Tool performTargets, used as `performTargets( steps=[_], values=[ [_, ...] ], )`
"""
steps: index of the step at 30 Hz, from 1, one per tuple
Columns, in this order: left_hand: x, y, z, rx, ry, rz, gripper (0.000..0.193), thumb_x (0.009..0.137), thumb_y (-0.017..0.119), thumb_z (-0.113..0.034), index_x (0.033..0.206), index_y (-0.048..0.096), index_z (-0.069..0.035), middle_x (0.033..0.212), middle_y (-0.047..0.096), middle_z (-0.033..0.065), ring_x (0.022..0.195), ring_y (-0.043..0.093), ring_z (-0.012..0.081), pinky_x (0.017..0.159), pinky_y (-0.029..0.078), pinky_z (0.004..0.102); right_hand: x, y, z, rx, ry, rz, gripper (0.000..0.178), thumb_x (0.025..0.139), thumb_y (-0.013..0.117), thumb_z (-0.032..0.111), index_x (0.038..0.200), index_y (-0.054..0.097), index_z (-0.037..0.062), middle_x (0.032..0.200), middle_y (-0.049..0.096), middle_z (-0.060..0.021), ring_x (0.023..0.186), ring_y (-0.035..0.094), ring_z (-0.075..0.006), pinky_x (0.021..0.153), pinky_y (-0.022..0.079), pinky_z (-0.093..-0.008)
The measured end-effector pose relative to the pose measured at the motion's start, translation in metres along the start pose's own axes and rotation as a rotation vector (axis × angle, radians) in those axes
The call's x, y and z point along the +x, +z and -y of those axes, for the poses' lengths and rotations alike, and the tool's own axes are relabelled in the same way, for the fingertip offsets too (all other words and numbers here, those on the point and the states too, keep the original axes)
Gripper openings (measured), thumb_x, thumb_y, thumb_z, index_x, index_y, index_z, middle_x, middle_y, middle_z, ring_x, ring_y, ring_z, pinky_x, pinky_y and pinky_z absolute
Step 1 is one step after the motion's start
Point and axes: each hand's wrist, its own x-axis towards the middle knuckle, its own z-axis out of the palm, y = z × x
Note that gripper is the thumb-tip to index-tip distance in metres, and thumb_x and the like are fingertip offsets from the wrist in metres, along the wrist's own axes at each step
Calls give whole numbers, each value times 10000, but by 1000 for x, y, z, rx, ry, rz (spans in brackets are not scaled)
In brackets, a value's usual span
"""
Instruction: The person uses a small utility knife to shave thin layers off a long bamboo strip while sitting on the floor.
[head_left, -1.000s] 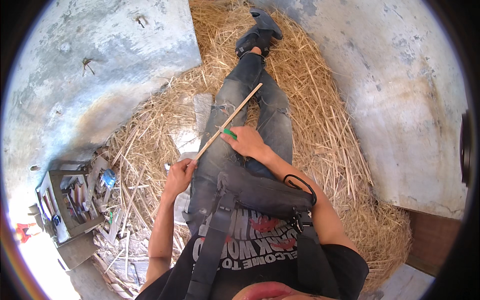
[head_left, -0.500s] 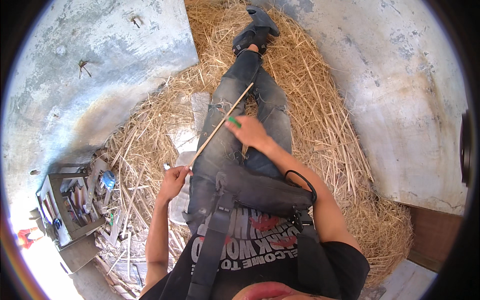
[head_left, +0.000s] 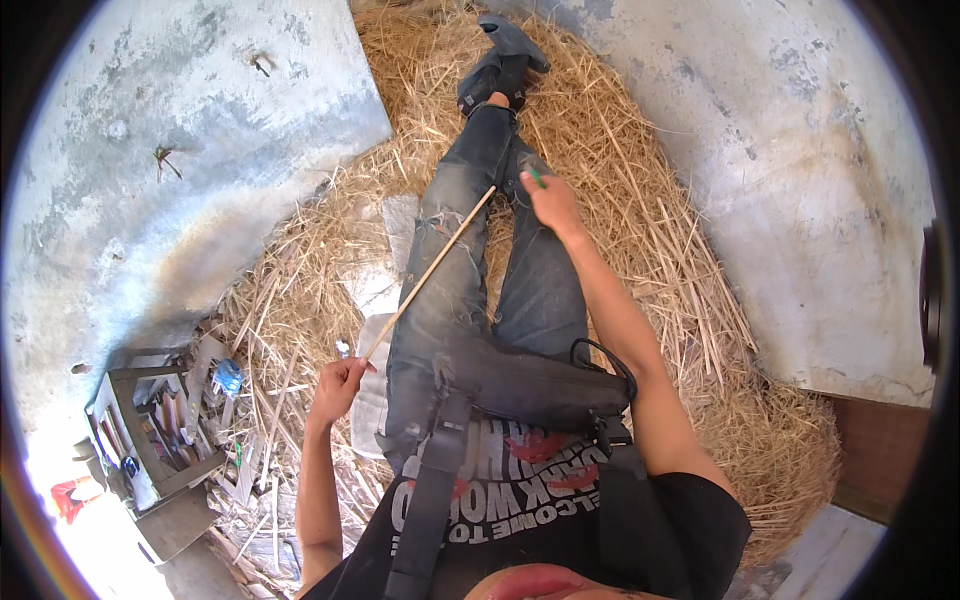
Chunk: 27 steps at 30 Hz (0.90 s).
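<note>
My left hand (head_left: 338,388) pinches the near end of a thin pale stick, like a bamboo strip (head_left: 430,272). From there the strip slants up and right across my jeans (head_left: 440,310), its far tip around knee height. My right hand (head_left: 554,206) is closed around a small tool with a green handle (head_left: 537,178); its working part is too small to make out. It is just right of the strip's far tip, apart from it. My legs are stretched forward, with dark shoes (head_left: 505,60) at the far end.
Straw shavings (head_left: 650,250) surround my legs. At the left, a wooden box (head_left: 165,420) holds several tools and slips, near a blue crumpled item (head_left: 228,377). Weathered walls (head_left: 790,200) rise on both sides. A black pouch (head_left: 530,385) lies across my lap.
My right hand, with the green-handled tool, has moved away from me and to the right, off the strip's middle and past its far tip. My left hand has shifted slightly nearer with the strip.
</note>
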Motion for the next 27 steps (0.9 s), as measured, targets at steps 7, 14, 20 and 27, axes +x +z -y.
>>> performTargets(
  steps=[7, 14, 20, 27],
  values=[
    [9, 13, 9, -58, 40, -23, 361, 1082, 579, -294, 954, 759, -8, 567, 396, -64, 528, 353, 51, 494, 272, 287, -124, 61, 55, -134, -321, 444, 583, 993, 561, 598, 1028, 751, 49, 934, 722, -265, 898, 699, -465, 831, 555, -528],
    [9, 11, -1, 160, 168, -179, 286, 1059, 621, -256, 991, 749, -11, 559, 436, 10, 526, 382, 82, 490, 304, 319, -52, 38, 33, -175, -108, 212, 610, 1033, 492, 561, 981, 735, 3, 914, 732, -257, 916, 706, -467, 804, 565, -551],
    [14, 12, -3, 157, 175, -189, 284, 1052, 633, -258, 990, 749, -6, 561, 469, 33, 519, 398, 96, 487, 328, 329, -113, 70, 54, -205, -365, 302, 565, 1037, 501, 547, 1008, 760, 46, 873, 726, -252, 859, 701, -460, 778, 549, -535],
    [6, -1, 18, 139, 209, -158, 268, 1060, 620, -237, 1002, 737, -2, 576, 462, 14, 535, 389, 84, 493, 318, 315, -8, -9, 4, -38, 5, -9, 618, 1028, 514, 577, 1012, 747, 4, 914, 723, -269, 903, 701, -449, 818, 544, -523]
  ],
)
